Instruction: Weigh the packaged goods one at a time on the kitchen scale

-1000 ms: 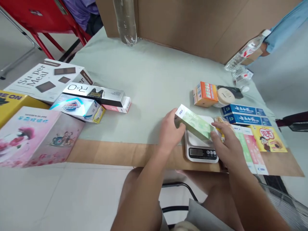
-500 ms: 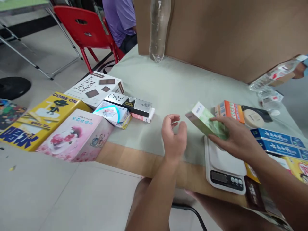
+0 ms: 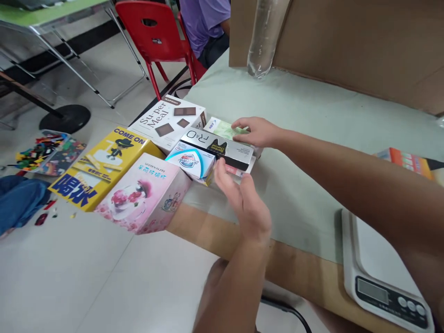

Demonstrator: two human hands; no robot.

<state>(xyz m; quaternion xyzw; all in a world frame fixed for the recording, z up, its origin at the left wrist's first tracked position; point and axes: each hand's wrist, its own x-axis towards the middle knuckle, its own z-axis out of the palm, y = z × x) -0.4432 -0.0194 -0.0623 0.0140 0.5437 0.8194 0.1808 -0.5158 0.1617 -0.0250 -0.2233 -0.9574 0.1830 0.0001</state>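
Note:
My right hand (image 3: 258,132) grips a green and white box (image 3: 222,127), which lies behind a silver-and-black R&O box (image 3: 217,148). Its fingers and thumb are over the top of the green box, and part of that box is hidden. My left hand (image 3: 244,201) is open, with fingertips at the near side of the R&O box; whether they touch it I cannot tell. Under the R&O box shows a pink and white box (image 3: 237,171). To its left sits a white and blue carton (image 3: 190,161). A white Su-per Meal box (image 3: 169,122) stands farther left.
A yellow box (image 3: 100,169) and a pink box (image 3: 145,192) sit at the table's left edge. On the right are a white kitchen scale (image 3: 385,263) and an orange box (image 3: 409,162). A clear bottle (image 3: 263,41) stands by a cardboard panel (image 3: 347,55). Beyond is a red chair (image 3: 152,30).
My right hand has carried the green box from above the scale leftward to behind the R&O box. My left hand has opened and come close to the stacked boxes. The view has turned left.

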